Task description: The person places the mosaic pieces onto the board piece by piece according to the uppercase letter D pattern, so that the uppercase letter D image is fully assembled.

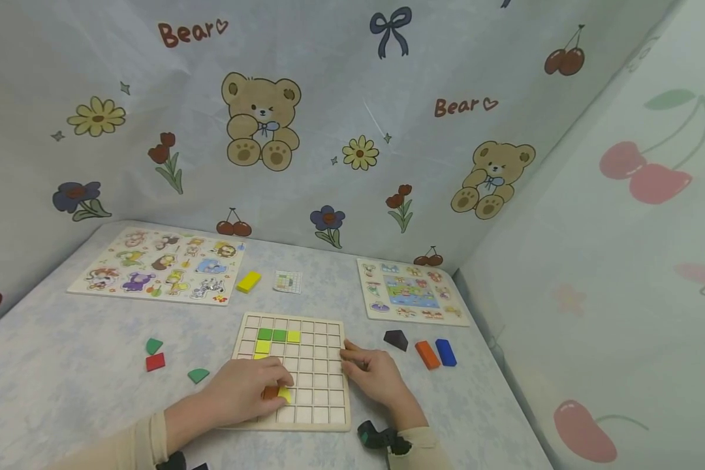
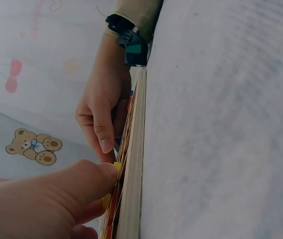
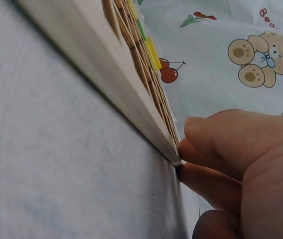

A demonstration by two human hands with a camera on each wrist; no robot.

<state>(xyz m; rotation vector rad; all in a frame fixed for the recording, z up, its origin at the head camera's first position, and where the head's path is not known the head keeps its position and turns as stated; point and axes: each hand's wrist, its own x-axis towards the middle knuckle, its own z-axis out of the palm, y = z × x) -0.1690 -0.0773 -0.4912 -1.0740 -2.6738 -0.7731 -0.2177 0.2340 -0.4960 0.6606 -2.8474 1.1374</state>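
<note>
A wooden grid board (image 1: 311, 372) lies flat on the table in front of me. Green and yellow square pieces (image 1: 277, 335) fill cells near its top left. My left hand (image 1: 252, 390) rests on the board's lower left and presses a yellow piece (image 1: 284, 393) into a cell with its fingertips; an orange piece (image 1: 269, 392) shows just under the fingers. My right hand (image 1: 375, 373) lies against the board's right edge (image 3: 146, 124), fingers curled along it. In the left wrist view the yellow piece (image 2: 116, 167) shows at my thumb tip.
Loose pieces lie around: green and red ones (image 1: 155, 354) at left, a black (image 1: 395, 339), orange (image 1: 427, 354) and blue one (image 1: 445, 352) at right, a yellow block (image 1: 249, 281) behind. Two picture puzzle boards (image 1: 158, 264) (image 1: 410, 290) and a small card (image 1: 287, 281) sit further back.
</note>
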